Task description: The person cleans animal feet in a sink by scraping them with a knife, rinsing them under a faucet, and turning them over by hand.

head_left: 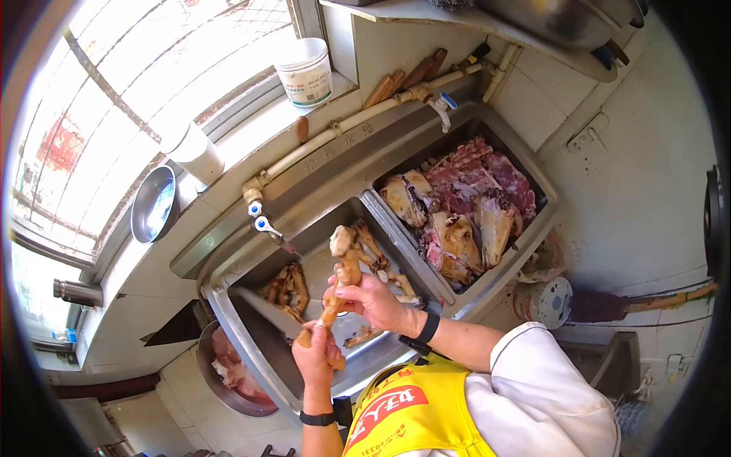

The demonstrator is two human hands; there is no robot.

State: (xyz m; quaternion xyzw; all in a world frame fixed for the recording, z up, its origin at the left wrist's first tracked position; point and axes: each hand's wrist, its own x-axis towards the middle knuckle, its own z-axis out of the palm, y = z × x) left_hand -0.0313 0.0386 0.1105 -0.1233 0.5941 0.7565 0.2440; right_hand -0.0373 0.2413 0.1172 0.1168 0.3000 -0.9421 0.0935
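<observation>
A pale brown animal leg [349, 268] with a knobby upper end stands at a slant over the left sink basin [263, 362]. My right hand [373, 303] is wrapped around its middle. Lower down, my left hand [314, 355] closes near the leg's bottom end, thumb against the leg. A wide knife blade [266, 312] runs out from the left hand toward the upper left, and a brown handle end shows on the hand's other side. More animal legs [288, 289] lie in the basin below, some behind the held one.
The right basin [451, 301] holds red meat [476, 171] and pale-skinned chunks [457, 244]. Taps [263, 224] and a pipe [304, 152] run along the back. A bowl of meat [221, 392] sits at lower left; a white bucket [304, 72] stands on the sill.
</observation>
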